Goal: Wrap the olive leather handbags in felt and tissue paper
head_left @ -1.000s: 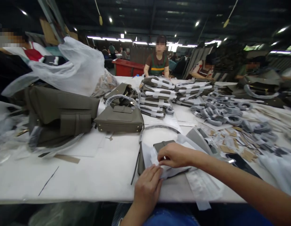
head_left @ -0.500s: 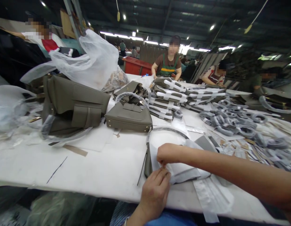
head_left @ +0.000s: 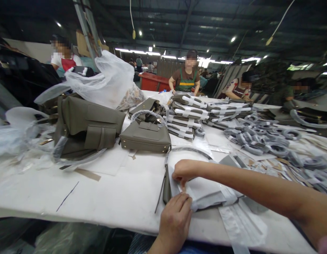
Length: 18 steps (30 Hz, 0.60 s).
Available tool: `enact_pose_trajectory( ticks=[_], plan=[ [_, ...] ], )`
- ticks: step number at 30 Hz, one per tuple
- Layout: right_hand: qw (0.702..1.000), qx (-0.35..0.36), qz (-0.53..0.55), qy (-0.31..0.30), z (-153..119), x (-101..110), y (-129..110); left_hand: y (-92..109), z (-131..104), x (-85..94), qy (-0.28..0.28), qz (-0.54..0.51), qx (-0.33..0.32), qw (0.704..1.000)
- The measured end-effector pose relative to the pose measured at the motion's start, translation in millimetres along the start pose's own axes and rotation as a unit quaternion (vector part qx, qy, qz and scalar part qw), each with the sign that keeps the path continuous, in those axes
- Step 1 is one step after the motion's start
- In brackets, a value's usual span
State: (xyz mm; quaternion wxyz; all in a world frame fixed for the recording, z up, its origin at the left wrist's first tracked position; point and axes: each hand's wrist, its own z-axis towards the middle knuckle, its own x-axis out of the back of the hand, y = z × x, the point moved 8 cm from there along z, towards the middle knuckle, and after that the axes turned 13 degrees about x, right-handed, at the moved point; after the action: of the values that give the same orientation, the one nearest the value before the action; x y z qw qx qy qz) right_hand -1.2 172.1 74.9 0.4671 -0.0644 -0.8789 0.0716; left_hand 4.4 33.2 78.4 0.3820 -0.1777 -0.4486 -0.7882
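Note:
An olive-grey handbag (head_left: 167, 187) lies on its side at the table's near edge, mostly covered by white wrapping sheet (head_left: 205, 192). Its wrapped handle (head_left: 191, 149) arches out on the far side. At the bag's near edge, my left hand (head_left: 176, 215) grips bag and sheet with fingers pressed together, the thumb hidden. My right hand (head_left: 185, 172) reaches in from the right and is closed just above the left fingertips, a finger pointing down onto the sheet. What it pinches, if anything, is hidden. A thin dark strap (head_left: 160, 194) hangs at the bag's left side.
Olive handbags (head_left: 144, 137) stand beyond on the white table (head_left: 105, 201). Stacked, white-wrapped pieces (head_left: 188, 113) and coiled grey straps (head_left: 258, 139) lie farther right. Clear plastic (head_left: 110, 77) is piled at left. A co-worker (head_left: 188, 76) in a green apron stands across the table.
My right hand has shifted slightly left over the sheet, a finger now pointing down more plainly. The left hand keeps its place on the bag's edge. The view has tilted a little.

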Motion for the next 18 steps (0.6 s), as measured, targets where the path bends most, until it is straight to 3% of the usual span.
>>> enact_pose_trajectory(
  ticks=[5, 11, 14, 18],
  plan=[
    [0.996, -0.017, 0.034, 0.081, -5, 0, 32, 0, -2, -1.5, 0.011, 0.01, -0.004, 1.0],
    [0.967, -0.109, 0.091, 0.213, -33, 1, 79, 1, -3, -0.3, 0.026, 0.017, -0.015, 0.999],
    [0.946, -0.13, 0.135, 0.263, -48, -10, 70, 2, -2, 2.0, 0.028, 0.017, -0.02, 0.999],
    [0.945, -0.087, 0.196, 0.248, -48, -35, 34, -3, -6, -1.8, 0.024, 0.017, -0.029, 0.999]
  ],
)
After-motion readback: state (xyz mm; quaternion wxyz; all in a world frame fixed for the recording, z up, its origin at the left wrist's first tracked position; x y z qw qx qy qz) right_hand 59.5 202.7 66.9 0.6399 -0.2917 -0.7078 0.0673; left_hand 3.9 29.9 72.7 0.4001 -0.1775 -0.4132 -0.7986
